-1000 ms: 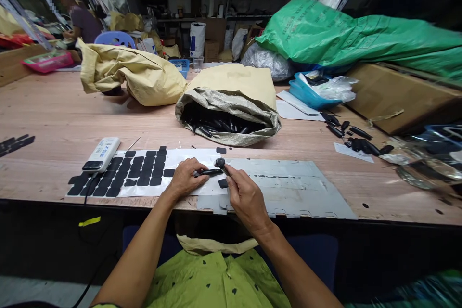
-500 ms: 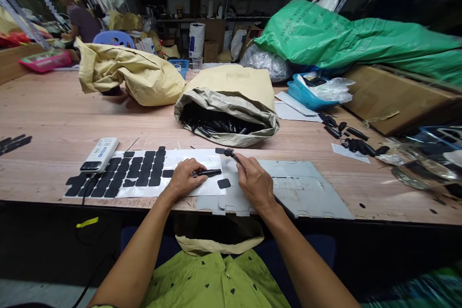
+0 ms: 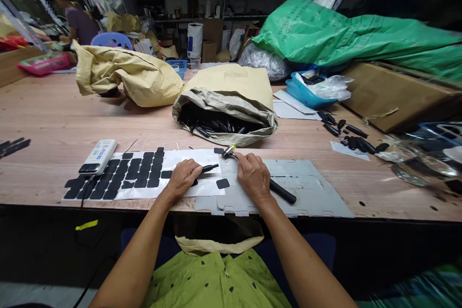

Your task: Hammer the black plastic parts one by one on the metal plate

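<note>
My left hand [image 3: 184, 177] is closed on a slim black rod-shaped part [image 3: 210, 168], whose tip points right over a white sheet [image 3: 195, 155]. The hand covers the rest of it. Just to the right, my right hand [image 3: 253, 175] grips a small hammer [image 3: 283, 191] partway along its shaft. Its metal head with a yellow face [image 3: 228, 152] sticks out past the fingers, above and right of the part. Its black handle end lies over a grey board [image 3: 303, 178]. A loose black rounded square pad [image 3: 223, 183] lies below the two hands' gap.
Rows of black pads [image 3: 133, 173] cover the sheet's left side, beside a white device [image 3: 98, 156] with a cable. Behind is an open sack [image 3: 231, 77] of black parts. More black parts [image 3: 357, 144], a carton [image 3: 393, 91] and a blue basket [image 3: 305, 94] stand right.
The hammer has turned in my right hand: its head now shows side-on and its handle end has come into view. The black part in my left hand has tilted slightly upward.
</note>
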The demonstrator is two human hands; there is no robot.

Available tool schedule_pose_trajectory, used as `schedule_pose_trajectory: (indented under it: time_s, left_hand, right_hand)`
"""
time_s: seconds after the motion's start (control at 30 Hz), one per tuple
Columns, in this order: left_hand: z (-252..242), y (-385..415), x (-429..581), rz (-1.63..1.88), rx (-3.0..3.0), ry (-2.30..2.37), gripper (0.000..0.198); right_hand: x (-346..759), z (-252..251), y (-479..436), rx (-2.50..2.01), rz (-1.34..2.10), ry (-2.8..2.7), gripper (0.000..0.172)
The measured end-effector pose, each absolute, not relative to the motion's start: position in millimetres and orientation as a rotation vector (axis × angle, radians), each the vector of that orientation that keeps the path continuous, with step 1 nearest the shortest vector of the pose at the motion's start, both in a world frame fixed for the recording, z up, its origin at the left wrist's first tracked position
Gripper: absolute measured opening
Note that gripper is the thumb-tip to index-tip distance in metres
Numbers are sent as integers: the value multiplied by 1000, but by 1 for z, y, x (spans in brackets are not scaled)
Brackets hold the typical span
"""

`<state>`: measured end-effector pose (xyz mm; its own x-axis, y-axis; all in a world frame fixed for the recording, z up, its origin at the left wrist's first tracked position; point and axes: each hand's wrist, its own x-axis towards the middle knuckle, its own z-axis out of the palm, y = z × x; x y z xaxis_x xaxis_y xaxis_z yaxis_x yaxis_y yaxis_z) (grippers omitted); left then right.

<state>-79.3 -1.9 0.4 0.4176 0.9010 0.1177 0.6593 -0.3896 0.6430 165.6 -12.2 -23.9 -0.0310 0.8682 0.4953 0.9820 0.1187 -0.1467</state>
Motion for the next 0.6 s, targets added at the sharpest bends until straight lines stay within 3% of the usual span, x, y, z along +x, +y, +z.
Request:
schedule_pose_trajectory:
  time_s: [0.3, 0.47, 0.6]
  left_hand:
    - [29, -43, -68, 866, 1895, 1031, 33]
    - [29, -106, -52, 374, 1810, 705, 33]
    - [-22, -130, -52, 84, 1928, 1005, 33]
  right_hand:
    - [165, -23, -12, -1812, -299, -1930, 35]
    - [165, -22, -12, -1823, -285, -1936, 35]
    - [165, -22, -12, -1817, -285, -1939, 35]
